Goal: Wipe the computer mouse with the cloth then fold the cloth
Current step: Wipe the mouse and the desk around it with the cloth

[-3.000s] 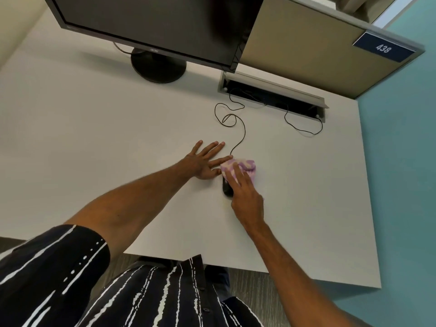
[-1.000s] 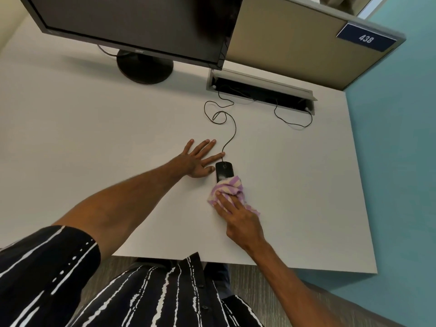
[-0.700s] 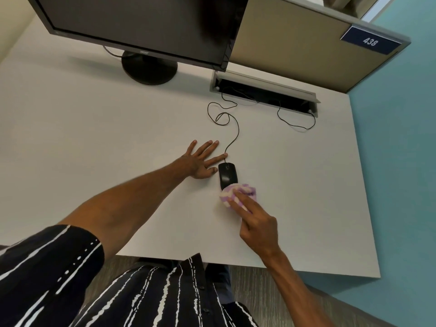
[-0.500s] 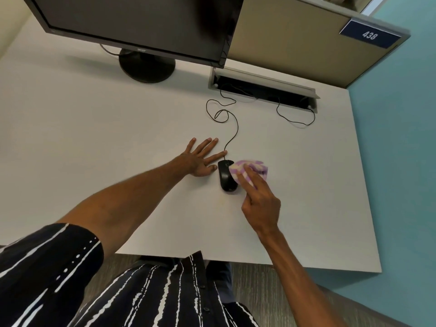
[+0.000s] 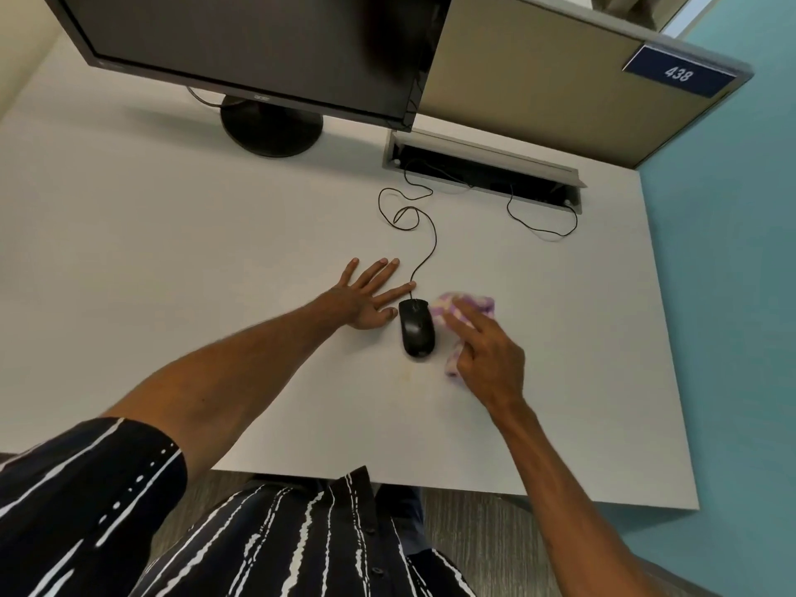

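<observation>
A black wired computer mouse (image 5: 416,331) lies on the white desk (image 5: 172,269), uncovered. Just right of it, my right hand (image 5: 489,355) presses a bunched purple-and-white cloth (image 5: 471,307) against the mouse's right side; most of the cloth is hidden under my fingers and palm. My left hand (image 5: 368,297) rests flat on the desk with fingers spread, immediately left of the mouse, its thumb tip close to the mouse's front left corner. The mouse cable (image 5: 424,234) loops away toward the back.
A black monitor (image 5: 258,45) on a round stand (image 5: 271,127) occupies the back left. A cable slot (image 5: 482,172) is set into the desk behind the mouse. A tan partition (image 5: 538,79) with a "438" sign stands at the back right. The desk's front edge runs near my torso.
My right hand has carried the cloth from the near end of the mouse round to its right side. The mouse and my left hand have stayed in place.
</observation>
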`<state>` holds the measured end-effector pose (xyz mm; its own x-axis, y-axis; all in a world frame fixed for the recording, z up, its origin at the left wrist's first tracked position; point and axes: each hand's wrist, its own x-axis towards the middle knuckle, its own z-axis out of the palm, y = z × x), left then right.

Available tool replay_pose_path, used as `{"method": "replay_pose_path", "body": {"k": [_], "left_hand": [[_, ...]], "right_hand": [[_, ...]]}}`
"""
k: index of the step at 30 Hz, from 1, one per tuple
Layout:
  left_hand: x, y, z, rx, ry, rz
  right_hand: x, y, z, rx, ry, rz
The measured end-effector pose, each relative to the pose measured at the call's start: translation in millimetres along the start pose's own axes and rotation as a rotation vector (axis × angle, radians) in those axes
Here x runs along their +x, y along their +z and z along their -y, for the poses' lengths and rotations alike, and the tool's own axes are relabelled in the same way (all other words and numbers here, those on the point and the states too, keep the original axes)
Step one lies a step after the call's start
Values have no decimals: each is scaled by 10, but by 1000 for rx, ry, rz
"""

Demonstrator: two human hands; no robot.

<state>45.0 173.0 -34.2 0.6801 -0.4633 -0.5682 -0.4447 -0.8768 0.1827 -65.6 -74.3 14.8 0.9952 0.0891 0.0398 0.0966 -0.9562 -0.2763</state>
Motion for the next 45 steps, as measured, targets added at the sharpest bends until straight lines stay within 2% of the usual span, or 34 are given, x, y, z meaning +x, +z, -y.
{"method": "replay_pose_path", "body": {"k": [4, 10, 16, 23, 29, 34, 39, 41, 45], "left_hand": [[1, 0, -17, 8, -7, 12], [1, -13, -29, 22, -19, 4], [0, 14, -20, 21, -14, -8], [-11, 1, -38, 25, -16, -8], [-22, -8, -45, 32, -22, 2], [-17, 5, -30, 19, -19, -7], [-18, 2, -23, 19, -2, -10], [-25, -4, -15, 23, -3, -12], [-33, 3, -14, 19, -4, -18]], "right_hand": [[423, -42, 133, -95, -27, 72], [664, 8, 274, -226, -132, 391], [335, -76, 13, -221, -222, 338], [502, -76, 128, -199, -122, 275], [844, -39, 419, -398, -191, 426], [701, -193, 359, -384, -296, 487], [389, -276, 63, -249, -238, 538], [382, -305, -34, -193, -213, 495], [479, -271, -1, -60, -94, 250]]}}
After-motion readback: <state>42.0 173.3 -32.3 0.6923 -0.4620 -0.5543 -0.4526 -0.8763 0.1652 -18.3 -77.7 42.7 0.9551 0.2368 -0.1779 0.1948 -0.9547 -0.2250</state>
